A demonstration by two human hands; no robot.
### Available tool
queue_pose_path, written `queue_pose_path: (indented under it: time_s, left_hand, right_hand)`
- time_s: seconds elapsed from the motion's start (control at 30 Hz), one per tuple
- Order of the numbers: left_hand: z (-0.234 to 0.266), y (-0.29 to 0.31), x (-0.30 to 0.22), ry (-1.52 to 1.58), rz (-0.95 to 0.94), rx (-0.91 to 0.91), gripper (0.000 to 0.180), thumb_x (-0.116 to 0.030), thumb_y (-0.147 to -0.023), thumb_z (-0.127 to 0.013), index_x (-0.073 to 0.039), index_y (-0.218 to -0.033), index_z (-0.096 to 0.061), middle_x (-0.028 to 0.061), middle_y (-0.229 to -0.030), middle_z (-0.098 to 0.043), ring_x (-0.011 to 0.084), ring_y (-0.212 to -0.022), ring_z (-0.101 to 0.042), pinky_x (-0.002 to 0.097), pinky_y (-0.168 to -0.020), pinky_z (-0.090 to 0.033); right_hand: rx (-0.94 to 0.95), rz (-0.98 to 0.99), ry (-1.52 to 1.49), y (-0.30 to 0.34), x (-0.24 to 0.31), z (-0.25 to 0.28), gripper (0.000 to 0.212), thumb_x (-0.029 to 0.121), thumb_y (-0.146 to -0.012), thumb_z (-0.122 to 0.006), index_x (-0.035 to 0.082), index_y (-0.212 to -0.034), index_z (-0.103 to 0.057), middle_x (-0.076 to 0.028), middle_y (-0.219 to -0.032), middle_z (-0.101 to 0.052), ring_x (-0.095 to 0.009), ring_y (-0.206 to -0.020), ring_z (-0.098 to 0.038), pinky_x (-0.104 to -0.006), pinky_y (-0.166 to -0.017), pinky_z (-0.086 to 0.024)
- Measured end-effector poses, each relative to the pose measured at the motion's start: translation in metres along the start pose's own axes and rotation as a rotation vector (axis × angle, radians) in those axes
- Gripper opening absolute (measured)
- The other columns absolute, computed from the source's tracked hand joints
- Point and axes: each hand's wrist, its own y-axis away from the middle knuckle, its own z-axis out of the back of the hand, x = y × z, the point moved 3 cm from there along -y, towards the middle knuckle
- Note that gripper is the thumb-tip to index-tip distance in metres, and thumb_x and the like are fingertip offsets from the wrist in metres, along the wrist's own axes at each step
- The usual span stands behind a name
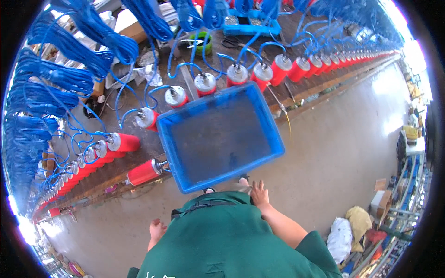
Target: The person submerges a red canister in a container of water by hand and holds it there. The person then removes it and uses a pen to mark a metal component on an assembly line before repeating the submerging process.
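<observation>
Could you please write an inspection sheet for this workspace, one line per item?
Surface: long dark workbench, crowded.
Job's things: empty blue rectangular plastic crate, blurred, in front of the person's green apron; row of red cylinders with silver caps along the bench.
Clutter: green roll, scissors, blue tray.
Grippers: left hand open, empty; right hand open beside the crate's near edge, contact unclear.
Cables: blue wire bundles hanging.
Surroundings: concrete floor; boxes and bags on the right.

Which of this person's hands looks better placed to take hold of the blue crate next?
Probably the right hand: it is open, just below the near rim of the blue crate, close to its edge. The left hand hangs lower beside the green shirt, well away from the crate.
</observation>
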Motion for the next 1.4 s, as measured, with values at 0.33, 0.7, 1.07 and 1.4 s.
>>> queue_pose_path:
  time_s: [0.33, 0.7, 1.07, 1.4]
  left_hand:
    - [0.033, -0.059, 0.094, -0.295, -0.189, 0.013, 0.033, -0.013, -0.096, -0.068, -0.003, -0.127, -0.071, 0.0123, -0.114, -0.075, 0.0247, -0.106, -0.070, 0.0390, -0.092, -0.055]
    - [0.047, -0.052, 0.006, -0.460, -0.206, 0.113, 0.032, -0.010, -0.097, -0.066, -0.003, -0.128, -0.067, 0.0113, -0.116, -0.072, 0.0232, -0.100, -0.068, 0.0379, -0.088, -0.055]
    - [0.065, -0.039, -0.078, -0.604, -0.249, 0.177, 0.032, -0.007, -0.098, -0.064, -0.003, -0.129, -0.063, 0.0103, -0.117, -0.069, 0.0217, -0.094, -0.066, 0.0369, -0.085, -0.055]
    - [0.066, 0.007, -0.174, -0.448, -0.420, 0.159, 0.032, -0.005, -0.099, -0.063, -0.003, -0.131, -0.060, 0.0085, -0.117, -0.066, 0.0183, -0.088, -0.064, 0.0332, -0.079, -0.055]
  right_hand:
    - [0.077, -0.056, 0.056, 0.012, 0.006, 0.020, 0.052, 0.026, -0.101, -0.059, 0.002, -0.147, -0.063, -0.020, -0.162, -0.039, -0.050, -0.154, -0.031, -0.0613, -0.099, -0.048]
    - [-0.241, -0.246, 0.011, 0.044, 0.005, -0.042, 0.055, 0.022, -0.092, -0.066, 0.003, -0.144, -0.063, -0.015, -0.172, -0.027, -0.044, -0.159, -0.026, -0.0521, -0.103, -0.052]
    - [-0.737, -0.325, -1.071, 0.199, -0.098, 0.077, 0.025, 0.000, -0.074, -0.074, 0.004, -0.098, -0.066, -0.017, -0.122, -0.072, -0.035, -0.115, -0.069, -0.0419, -0.089, -0.060]
    - [-0.846, -0.514, -1.853, 0.178, -0.206, 0.067, 0.012, 0.002, -0.094, -0.058, -0.002, -0.103, -0.065, -0.013, -0.108, -0.075, -0.012, -0.086, -0.062, -0.0280, -0.080, -0.053]
